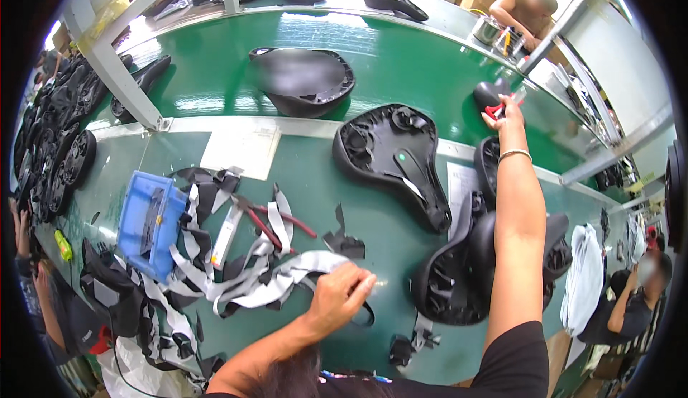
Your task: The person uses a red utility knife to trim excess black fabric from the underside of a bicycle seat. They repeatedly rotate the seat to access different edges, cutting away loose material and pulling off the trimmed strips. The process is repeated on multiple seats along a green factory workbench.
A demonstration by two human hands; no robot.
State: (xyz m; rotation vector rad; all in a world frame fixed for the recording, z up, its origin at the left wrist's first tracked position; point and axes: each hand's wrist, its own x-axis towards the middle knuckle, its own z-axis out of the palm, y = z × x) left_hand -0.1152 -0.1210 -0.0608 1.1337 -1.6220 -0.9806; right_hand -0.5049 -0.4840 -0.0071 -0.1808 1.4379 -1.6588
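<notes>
My right arm stretches far forward over the green belt. In my right hand (pixel 510 115), closed fingers grip a red-handled hand tool (pixel 493 111); its working end is not clear. Just beyond it lies a black bicycle saddle (pixel 490 91). Curled into a loose fist, my left hand (pixel 339 295) is low over the bench, and whatever its fingers may hold is hidden. Beside it spread grey and black fabric strips (pixel 265 287). An upturned black saddle (pixel 390 151) lies between my hands, underside showing. More saddles (pixel 448 283) are piled beneath my right forearm.
A blue plastic bin (pixel 149 226) and red-handled pliers (pixel 269 227) sit among the strips at left. Another saddle (pixel 304 83) is on the belt (pixel 208 47). A white frame post (pixel 118 68) stands at left, beside heaped saddles (pixel 54 140). A co-worker (pixel 527 15) sits across.
</notes>
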